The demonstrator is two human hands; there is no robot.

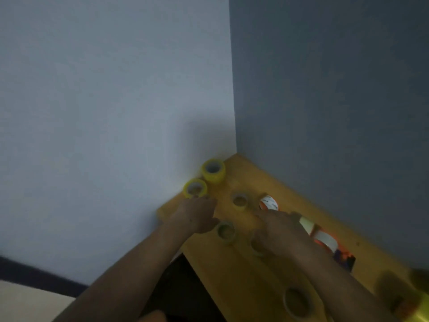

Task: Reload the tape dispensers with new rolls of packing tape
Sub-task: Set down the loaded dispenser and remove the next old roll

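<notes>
Several tape rolls lie flat on a yellow table (246, 270) set in a wall corner. Two bright yellow rolls sit at the far end, one by the corner (214, 171) and one nearer (195, 188). My left hand (197, 216) reaches forward, fingers spread, fingertips at the nearer yellow roll's rim. Clear rolls lie at the middle (240, 201) and beside my left thumb (226, 232). My right hand (282, 228) is stretched palm down, partly covering another roll (257, 248). An orange-and-white tape dispenser (268, 202) lies just beyond its fingers, and a second dispenser (325, 240) to its right. The picture is blurred.
A light wall stands to the left and a grey wall (336, 101) along the table's right side. A larger roll (297, 303) lies near the front edge. Blurred rolls and a yellow object (404, 296) sit at the bottom right. The dark floor (181, 287) lies left of the table.
</notes>
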